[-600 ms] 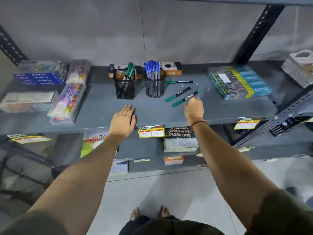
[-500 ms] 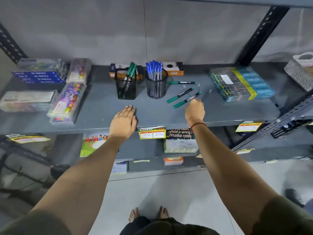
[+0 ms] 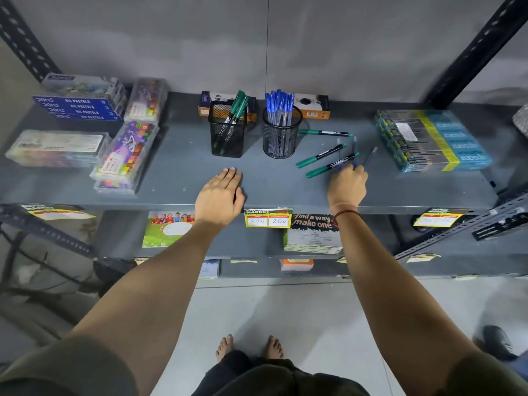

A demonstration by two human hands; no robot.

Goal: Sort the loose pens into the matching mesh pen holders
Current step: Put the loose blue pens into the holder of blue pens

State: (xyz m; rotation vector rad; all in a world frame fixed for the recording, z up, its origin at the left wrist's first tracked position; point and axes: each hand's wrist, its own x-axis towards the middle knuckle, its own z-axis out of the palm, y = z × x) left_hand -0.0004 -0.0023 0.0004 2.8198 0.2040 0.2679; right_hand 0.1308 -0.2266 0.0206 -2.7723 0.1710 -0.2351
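Note:
On the grey shelf (image 3: 177,167) a square mesh holder (image 3: 228,138) has green markers in it. Beside it, a round mesh holder (image 3: 281,138) is full of blue-capped pens. Three green markers lie loose to the right: one at the back (image 3: 325,133), one in the middle (image 3: 321,155) and a near one (image 3: 333,165). My right hand (image 3: 347,184) pinches the blue cap ends of a few clear blue pens (image 3: 355,147) that fan out flat on the shelf. My left hand (image 3: 220,195) lies flat and open on the shelf's front, in front of the square holder.
Pastel and crayon boxes (image 3: 77,107) fill the shelf's left end. A stack of blue and yellow packs (image 3: 428,138) sits at the right. Small cartons (image 3: 311,110) stand behind the holders. Price tags (image 3: 267,221) hang on the front edge above a lower shelf of books.
My right hand has shifted a little to the right, and its fingers have closed over the cap ends of the clear blue pens. My left hand has stayed put.

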